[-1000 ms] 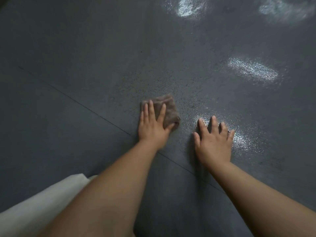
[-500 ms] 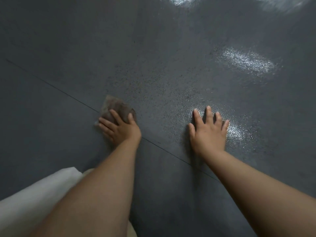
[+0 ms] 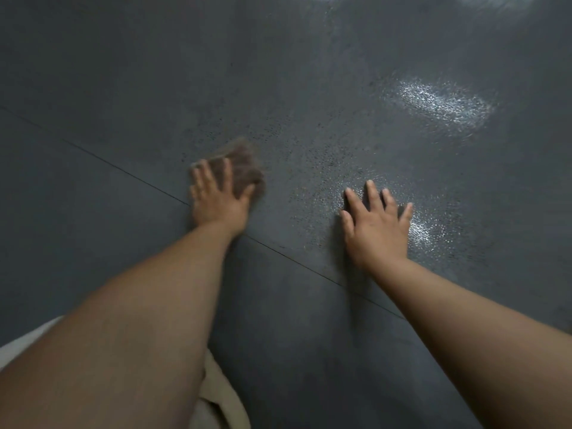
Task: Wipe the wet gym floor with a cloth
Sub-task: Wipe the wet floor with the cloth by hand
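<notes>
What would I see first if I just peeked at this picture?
Two bare arms reaching down to a dark floor. The left hand presses a brown cloth flat near a thin seam, and the right hand lies spread on a wet, shiny patch. Another bright wet patch gleams farther off to the right.

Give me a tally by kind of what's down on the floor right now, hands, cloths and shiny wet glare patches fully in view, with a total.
Hands: 2, left hand pressing on the cloth, right hand flat on the floor
Cloths: 1, brown cloth
Wet glare patches fully in view: 2, far patch, near patch beside the right hand
Total: 5
</notes>
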`<state>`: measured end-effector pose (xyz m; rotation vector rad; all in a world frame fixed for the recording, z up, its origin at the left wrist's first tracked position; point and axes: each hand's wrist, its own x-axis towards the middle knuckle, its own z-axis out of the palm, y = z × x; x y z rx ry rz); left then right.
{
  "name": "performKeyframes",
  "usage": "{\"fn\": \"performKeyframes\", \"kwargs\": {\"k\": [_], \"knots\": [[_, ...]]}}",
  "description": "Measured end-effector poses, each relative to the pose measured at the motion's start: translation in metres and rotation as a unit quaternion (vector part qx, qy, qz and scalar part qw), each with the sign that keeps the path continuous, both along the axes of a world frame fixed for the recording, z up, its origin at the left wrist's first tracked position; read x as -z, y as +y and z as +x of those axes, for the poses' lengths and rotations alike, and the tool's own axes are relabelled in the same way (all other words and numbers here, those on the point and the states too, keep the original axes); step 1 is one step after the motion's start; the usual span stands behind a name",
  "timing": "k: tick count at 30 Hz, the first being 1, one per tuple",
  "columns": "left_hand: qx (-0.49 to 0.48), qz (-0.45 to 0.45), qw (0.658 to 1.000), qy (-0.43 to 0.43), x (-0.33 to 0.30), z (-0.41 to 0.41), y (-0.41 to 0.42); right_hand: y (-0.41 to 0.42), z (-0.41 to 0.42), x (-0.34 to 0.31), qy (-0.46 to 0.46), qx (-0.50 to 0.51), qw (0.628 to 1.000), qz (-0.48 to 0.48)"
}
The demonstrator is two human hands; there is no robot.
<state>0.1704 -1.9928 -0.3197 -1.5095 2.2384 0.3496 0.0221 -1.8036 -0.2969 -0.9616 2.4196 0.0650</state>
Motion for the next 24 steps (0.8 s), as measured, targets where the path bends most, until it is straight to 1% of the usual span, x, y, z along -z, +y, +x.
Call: {"fn": "performKeyframes", "kwargs": {"k": [2,3,4,6,8,9,12,14,17,19,21,22,23,24], "knots": [[-0.118,-0.001,0.993,0.009,0.000,0.020,-0.010,0.002,-0.003,0.001,-0.001,-0.008,1.000,-0.005],[-0.159,-0.006,0.987,0.011,-0.001,0.027,-0.008,0.003,-0.004,0.001,0.000,-0.010,1.000,-0.009],[-0.180,-0.013,0.984,0.012,0.000,0.030,-0.001,0.005,-0.005,0.001,0.001,-0.011,1.000,-0.014],[-0.179,-0.029,0.983,0.022,0.002,0.028,0.022,0.007,-0.006,0.000,-0.001,-0.007,1.000,-0.024],[-0.140,-0.036,0.989,0.031,0.003,0.020,0.052,0.010,-0.009,-0.001,-0.006,0.007,0.999,-0.038],[-0.105,-0.034,0.993,0.029,0.003,0.015,0.068,0.011,-0.010,-0.002,-0.008,0.015,0.999,-0.048],[0.037,0.004,0.999,0.036,-0.002,-0.011,0.124,0.017,-0.011,-0.004,-0.007,0.036,0.997,-0.073],[0.145,0.063,0.985,0.064,-0.007,-0.031,0.166,0.024,-0.011,-0.002,-0.002,0.051,0.995,-0.087],[0.282,0.150,0.945,0.072,-0.010,-0.051,0.219,0.035,-0.012,0.002,-0.006,0.125,0.982,-0.138],[0.309,0.165,0.932,0.091,-0.009,-0.053,0.229,0.042,-0.012,0.003,-0.003,0.206,0.956,-0.209],[0.314,0.165,0.923,0.147,-0.013,-0.052,0.218,0.051,-0.009,0.003,0.009,0.272,0.924,-0.267],[0.317,0.142,0.918,0.191,-0.016,-0.050,0.208,0.055,-0.005,0.003,0.018,0.285,0.915,-0.285],[0.316,0.117,0.912,0.234,-0.018,-0.048,0.198,0.059,0.000,0.003,0.030,0.278,0.913,-0.296],[0.305,0.091,0.910,0.266,-0.018,-0.044,0.187,0.061,0.007,0.004,0.042,0.251,0.920,-0.297]]}}
